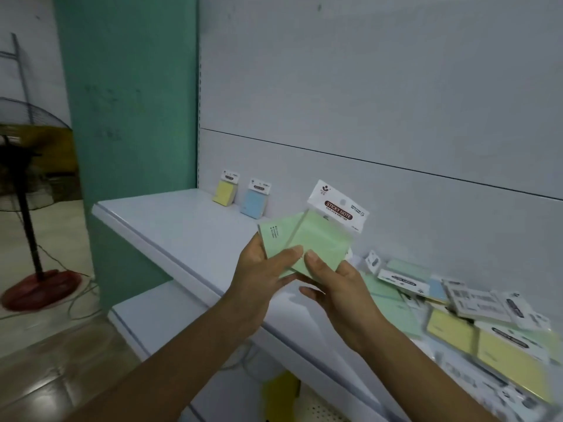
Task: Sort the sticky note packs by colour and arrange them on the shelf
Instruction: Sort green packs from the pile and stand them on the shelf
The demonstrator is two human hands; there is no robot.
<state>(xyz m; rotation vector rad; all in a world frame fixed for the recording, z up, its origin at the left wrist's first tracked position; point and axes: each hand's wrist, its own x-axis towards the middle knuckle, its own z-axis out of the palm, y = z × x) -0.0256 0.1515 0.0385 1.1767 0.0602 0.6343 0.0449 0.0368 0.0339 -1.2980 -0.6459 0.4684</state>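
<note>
Holding two green packs (316,239) fanned together at the centre of the frame, the person seems mid-sort, gathering the green group. The left hand (259,269) pinches one pack at its lower edge. The right hand (332,287) grips the other, headed "STICKY NOTE", thumb pressed on its face. Both forearms reach up from the bottom edge, hands angled toward each other. On the shelf (170,220), a yellow pack (224,193) and a blue pack (254,202) stand against the back panel (396,193). Next, the greens probably need standing just right of the blue, before returning to the mixed pile (457,312) at lower right.
</note>
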